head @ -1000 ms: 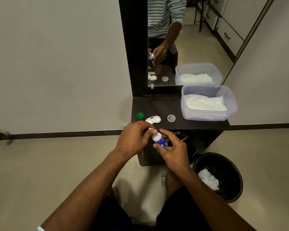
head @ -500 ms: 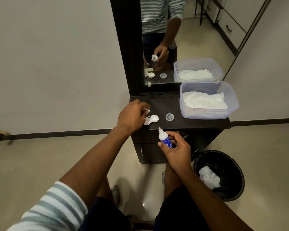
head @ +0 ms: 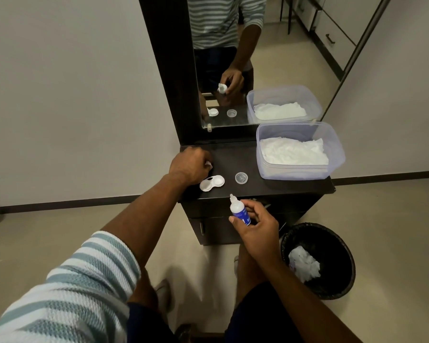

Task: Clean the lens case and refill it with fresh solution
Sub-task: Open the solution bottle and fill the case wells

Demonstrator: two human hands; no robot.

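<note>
The left hand [head: 190, 167] has just carried the bottle's white cap [head: 209, 165] to the desk [head: 270, 186], fingers curled round it at 10 o'clock of the open lens case [head: 212, 183]. The right hand [head: 255, 227] grips the uncapped solution bottle [head: 238, 210], so refilling looks next

Lens case [head: 212, 183] on cabinet top [head: 270, 186], clear cap [head: 241, 178] right of it, tissue container [head: 300, 152] further right.
</note>
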